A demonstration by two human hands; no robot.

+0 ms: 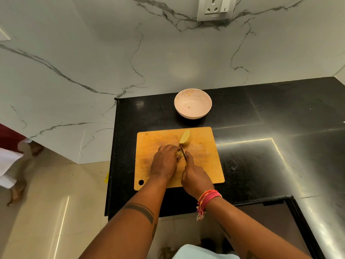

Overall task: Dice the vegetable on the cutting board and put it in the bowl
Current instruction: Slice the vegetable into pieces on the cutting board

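A pale pink bowl [193, 103] sits on the black speckled counter [261, 156] at twelve o'clock from the wooden cutting board [205, 165], just beyond its far edge and apart from it. A few small scraps cling to its inside. A white socket plate [215, 8] is set into the veined marble wall [93, 53] behind. Off at nine o'clock, someone's bare feet [16, 193] stand on the beige floor tiles.

On the board, the left hand [165, 161] curls its grip over a piece of the vegetable [178, 153], hiding nearly all of it. The right hand [196, 179] grips the knife [183, 153], handle buried in the fist, its narrow blade running toward eleven o'clock and touching the piece right beside the left fingers. A second piece, a pale yellow half [185, 137], lies at one o'clock from the left hand, near the blade's tip. The board is scored, orange-brown, with a hole in its near left corner. Red threads [207, 199] wrap the right wrist.
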